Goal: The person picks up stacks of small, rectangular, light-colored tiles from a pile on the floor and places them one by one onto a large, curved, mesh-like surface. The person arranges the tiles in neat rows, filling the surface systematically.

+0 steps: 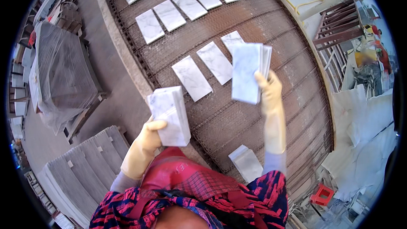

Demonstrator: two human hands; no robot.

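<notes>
Both my hands wear cream rubber gloves. My left hand (143, 147) grips a thick stack of white marble tiles (170, 114), its thumb across the front face. Held up over the mesh belt (275, 131), my right hand (271, 97) is closed on a thinner stack of marble tiles (246, 73), fanned slightly at the right edge. Two loose tiles, a near one (191, 77) and a farther one (215, 62), lie flat between my hands. Another tile (231, 40) is partly hidden behind the right stack. Close to my right forearm, a small tile pile (246, 163) rests on the belt.
Farther along the belt, marble tiles (189, 6) lie in slanted rows. At the left stand a row of grey slabs (87, 169) and a plastic-wrapped load (59, 76). On the right are a brown metal rack (339, 23), white sheeting (360, 123) and a red crate (322, 195).
</notes>
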